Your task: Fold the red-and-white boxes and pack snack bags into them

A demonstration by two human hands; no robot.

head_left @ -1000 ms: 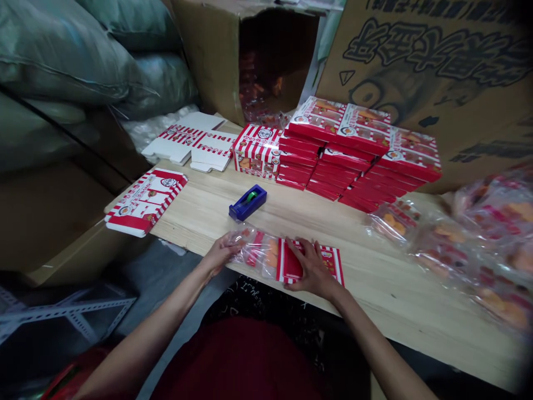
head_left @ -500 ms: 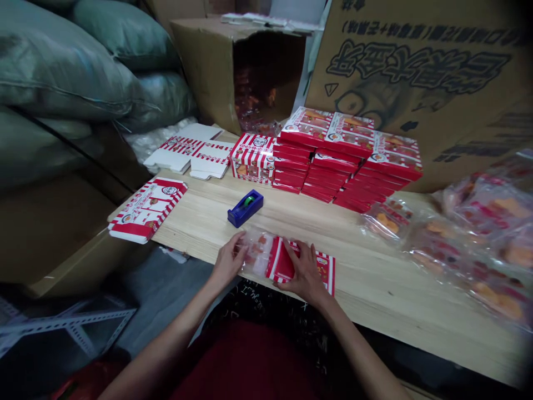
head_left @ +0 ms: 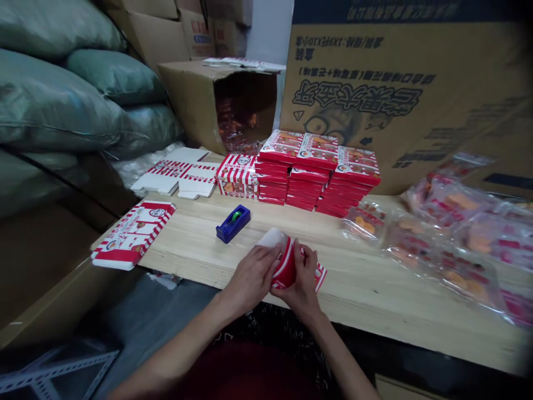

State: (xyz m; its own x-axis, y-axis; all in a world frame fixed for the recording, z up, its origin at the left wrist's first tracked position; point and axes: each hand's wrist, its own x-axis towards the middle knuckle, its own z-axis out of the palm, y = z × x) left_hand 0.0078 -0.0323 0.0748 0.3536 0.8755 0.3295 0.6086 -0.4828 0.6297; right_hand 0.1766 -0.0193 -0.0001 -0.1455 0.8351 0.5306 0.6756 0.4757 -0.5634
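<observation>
At the front edge of the table, a red-and-white printed card [head_left: 287,271] is bent between my two hands. My left hand [head_left: 252,273] closes over its left side, fingers curled onto it. From the right, my right hand [head_left: 303,282] grips it with thumb and fingers. A pale, rounded piece [head_left: 272,238] sticks up beyond my left fingertips; whether it belongs to the card or to a packet, I cannot tell. The card's striped right end lies past my right hand. Just behind my hands sits a blue tape dispenser [head_left: 233,223] with green tape.
Flat striped cartons [head_left: 135,233] lie at the left, with white-backed ones [head_left: 195,179] behind. Stacked red boxes [head_left: 316,166] stand at the back. Clear snack packets [head_left: 410,236] spread along the right. A large cardboard box [head_left: 449,128] rises behind; green sacks [head_left: 54,116] fill the left.
My left hand has moved right, from the clear snack packet onto the card. The card, flat before, is now bent up, and the packet is hidden. The view has shifted slightly.
</observation>
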